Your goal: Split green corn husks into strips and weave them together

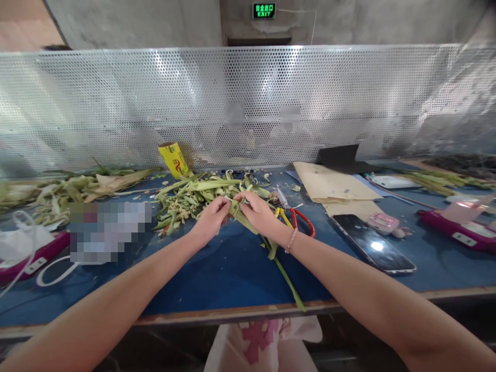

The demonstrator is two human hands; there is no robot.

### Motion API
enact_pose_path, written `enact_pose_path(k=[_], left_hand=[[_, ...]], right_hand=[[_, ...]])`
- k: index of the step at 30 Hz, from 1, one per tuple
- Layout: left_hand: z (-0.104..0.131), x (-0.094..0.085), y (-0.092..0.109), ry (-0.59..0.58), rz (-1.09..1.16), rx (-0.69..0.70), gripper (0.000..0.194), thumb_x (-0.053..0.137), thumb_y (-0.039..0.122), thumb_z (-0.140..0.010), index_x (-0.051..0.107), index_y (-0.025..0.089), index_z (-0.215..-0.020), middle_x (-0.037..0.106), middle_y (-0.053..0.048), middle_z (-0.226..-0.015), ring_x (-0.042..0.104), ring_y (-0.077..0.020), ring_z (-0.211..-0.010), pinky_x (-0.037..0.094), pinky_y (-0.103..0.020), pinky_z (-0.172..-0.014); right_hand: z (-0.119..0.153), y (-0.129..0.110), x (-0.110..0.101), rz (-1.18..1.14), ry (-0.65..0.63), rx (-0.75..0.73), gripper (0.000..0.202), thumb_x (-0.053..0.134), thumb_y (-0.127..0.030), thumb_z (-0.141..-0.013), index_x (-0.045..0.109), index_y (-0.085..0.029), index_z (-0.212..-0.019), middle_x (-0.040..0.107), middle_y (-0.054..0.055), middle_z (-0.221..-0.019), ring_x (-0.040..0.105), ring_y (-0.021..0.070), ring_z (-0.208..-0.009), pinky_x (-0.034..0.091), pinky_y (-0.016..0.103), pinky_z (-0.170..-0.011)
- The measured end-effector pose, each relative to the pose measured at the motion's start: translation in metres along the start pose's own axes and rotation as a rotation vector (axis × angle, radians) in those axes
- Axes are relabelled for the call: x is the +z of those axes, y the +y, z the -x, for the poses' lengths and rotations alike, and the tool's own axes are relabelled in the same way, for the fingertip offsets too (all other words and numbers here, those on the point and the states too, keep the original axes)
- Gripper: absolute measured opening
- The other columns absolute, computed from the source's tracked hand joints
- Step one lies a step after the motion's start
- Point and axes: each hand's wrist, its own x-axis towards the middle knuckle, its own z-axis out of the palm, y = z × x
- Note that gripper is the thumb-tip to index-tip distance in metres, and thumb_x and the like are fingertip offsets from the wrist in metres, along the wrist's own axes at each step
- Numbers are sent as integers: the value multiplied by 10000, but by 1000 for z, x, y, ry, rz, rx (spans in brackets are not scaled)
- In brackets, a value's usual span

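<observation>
Over the blue table, my left hand (213,217) and my right hand (256,209) meet with fingers pinched on a green plant stem (245,222). The stem slants down to the right beneath my right wrist, where a pale bracelet sits. A long thin leafy stalk (289,284) runs from there toward the front edge of the table. Just behind my hands lies a heap of torn green leaves and strips (186,199). To the right of my right hand are a cutting tool with red handles (304,221) and a yellow handle (285,217) beside it.
A yellow box (174,160) leans against the perforated metal screen (251,93). At right lie brown paper (333,183), a phone (372,243), a pink case (383,223) and a magenta power strip (457,232). More plant material (81,191) and a blurred-out item (108,232) are at left.
</observation>
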Motion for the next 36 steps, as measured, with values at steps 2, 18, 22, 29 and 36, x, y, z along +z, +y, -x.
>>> enact_pose_path(k=[2, 18, 22, 29, 36], left_hand=[[-1, -1, 0, -20, 38, 1, 113, 477, 277, -751, 489, 174, -704, 424, 50, -532, 319, -64, -430, 239, -212, -432], [-3, -6, 10, 98, -168, 120, 190, 644, 232, -619, 607, 189, -801, 592, -21, -796, 535, -162, -770, 401, -255, -689], [-2, -7, 16, 115, -154, 99, 168, 668, 229, -583, 614, 181, -735, 578, -9, -714, 516, -144, -682, 390, -242, -634], [-4, -12, 14, 79, -161, -16, 102, 590, 250, -652, 606, 177, -583, 514, 23, -500, 400, -96, -458, 288, -231, -470], [-4, -10, 6, 37, -87, 28, 46, 589, 228, -657, 604, 184, -656, 594, 4, -584, 516, -119, -547, 383, -234, -549]], right_hand=[[0, 0, 0, -14, -12, 8, 169, 392, -122, -771, 489, -171, -900, 548, 64, -942, 511, 159, -890, 410, 339, -810], [-2, -7, -7, -365, -97, 168, 373, 470, -97, -718, 390, -224, -1060, 429, 61, -1176, 452, 18, -479, 431, 185, -408], [-2, 0, -11, -363, -168, 119, 419, 464, -98, -728, 368, -239, -1111, 399, 67, -1244, 413, -3, -443, 391, 170, -392], [-3, 6, -16, -345, -156, 47, 577, 457, -77, -737, 256, -279, -1239, 313, 79, -1341, 414, -1, -458, 418, 179, -439], [-6, 8, -13, -38, -111, 48, 267, 427, -109, -783, 554, -184, -1006, 582, 60, -1001, 549, 120, -713, 469, 296, -677]])
